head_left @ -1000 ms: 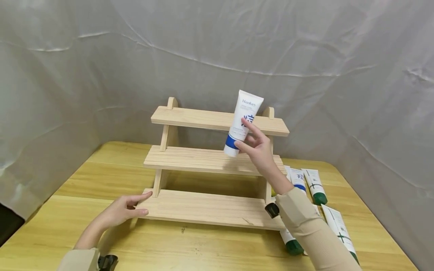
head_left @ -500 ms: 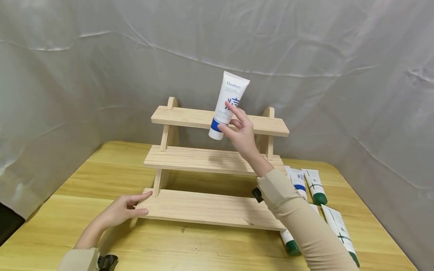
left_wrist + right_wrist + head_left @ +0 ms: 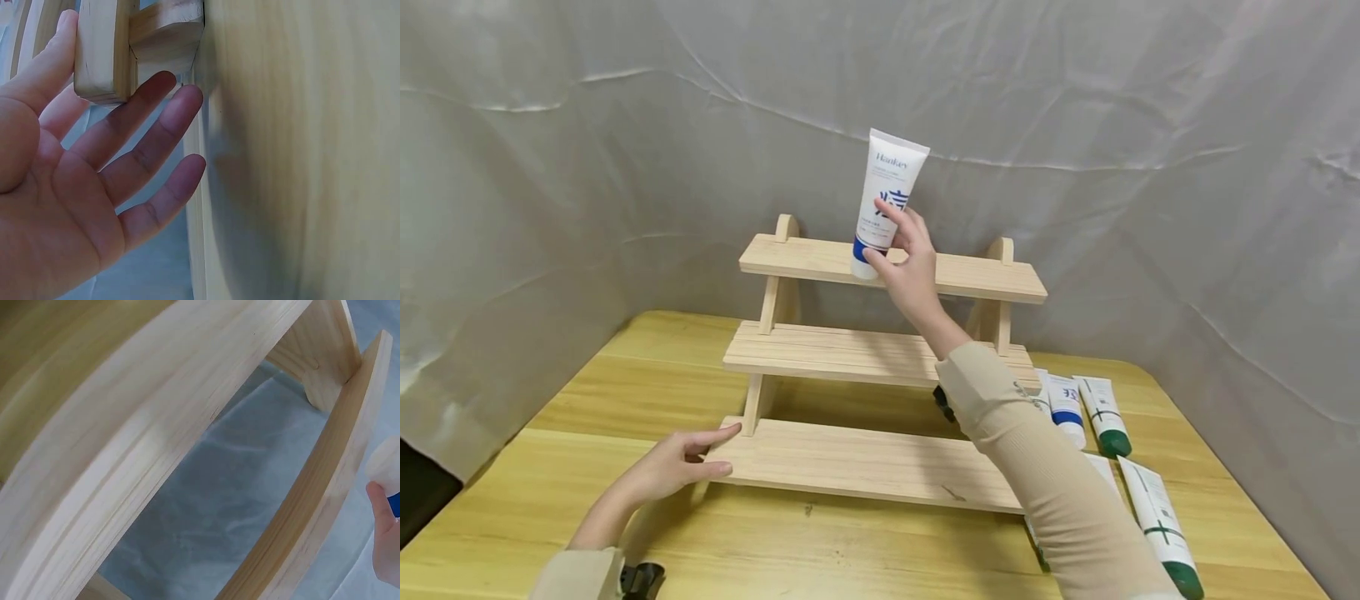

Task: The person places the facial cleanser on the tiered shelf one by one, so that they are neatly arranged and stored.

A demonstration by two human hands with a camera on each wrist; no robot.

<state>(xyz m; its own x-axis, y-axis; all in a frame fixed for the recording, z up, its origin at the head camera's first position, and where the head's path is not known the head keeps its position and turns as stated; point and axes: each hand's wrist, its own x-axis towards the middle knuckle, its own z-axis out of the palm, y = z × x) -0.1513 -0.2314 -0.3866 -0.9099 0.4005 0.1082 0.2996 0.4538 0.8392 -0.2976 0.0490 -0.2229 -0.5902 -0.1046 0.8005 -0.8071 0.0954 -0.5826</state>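
Observation:
In the head view my right hand (image 3: 910, 267) holds a white tube (image 3: 887, 183) with a blue band, cap end down and slightly tilted. It is at the top shelf of a three-tier wooden display rack (image 3: 835, 350); whether the cap touches the shelf cannot be told. The right wrist view catches only the tube's white cap (image 3: 384, 465) and part of the hand. My left hand (image 3: 662, 471) holds the left end of the bottom shelf between thumb and index finger. In the left wrist view its other fingers (image 3: 150, 150) extend beside the board.
Right of the rack, several tubes lie on the wooden table (image 3: 647, 383), among them a blue-banded tube (image 3: 1066, 408) and green-capped tubes (image 3: 1157, 517). My right sleeve (image 3: 1037, 450) covers some of them. A grey cloth (image 3: 1075, 167) hangs behind and around.
My right hand has lifted the tube up and to the left, from in front of the upper shelves to the top shelf's level. The left hand stays put on the rack.

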